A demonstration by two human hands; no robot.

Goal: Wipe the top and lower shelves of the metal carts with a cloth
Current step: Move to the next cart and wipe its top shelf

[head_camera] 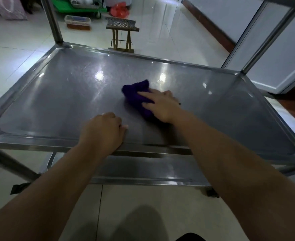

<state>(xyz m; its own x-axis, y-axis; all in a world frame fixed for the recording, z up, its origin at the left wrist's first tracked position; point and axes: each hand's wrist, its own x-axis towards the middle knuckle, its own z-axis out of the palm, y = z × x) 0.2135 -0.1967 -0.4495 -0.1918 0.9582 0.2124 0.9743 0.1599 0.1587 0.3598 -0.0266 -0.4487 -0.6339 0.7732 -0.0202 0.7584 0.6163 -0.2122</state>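
Note:
A steel cart shelf [59, 94] with a raised rim fills the middle of the head view. A folded purple cloth [134, 92] lies flat near its centre. My right hand [162, 106] presses down on the cloth's near half, fingers spread over it. My left hand [105, 131] rests on the shelf's front edge, fingers curled on the metal, holding nothing loose. Below the front rim, a lower shelf [143, 169] of the same cart shows as a narrow strip.
Cart uprights stand at the far left [53, 21] and far right [265, 42] corners. Beyond the cart on the tiled floor are a small folding stool [121, 34], a clear plastic box [78, 24] and a red bag [119, 10]. A white cabinet [279, 63] stands at the right.

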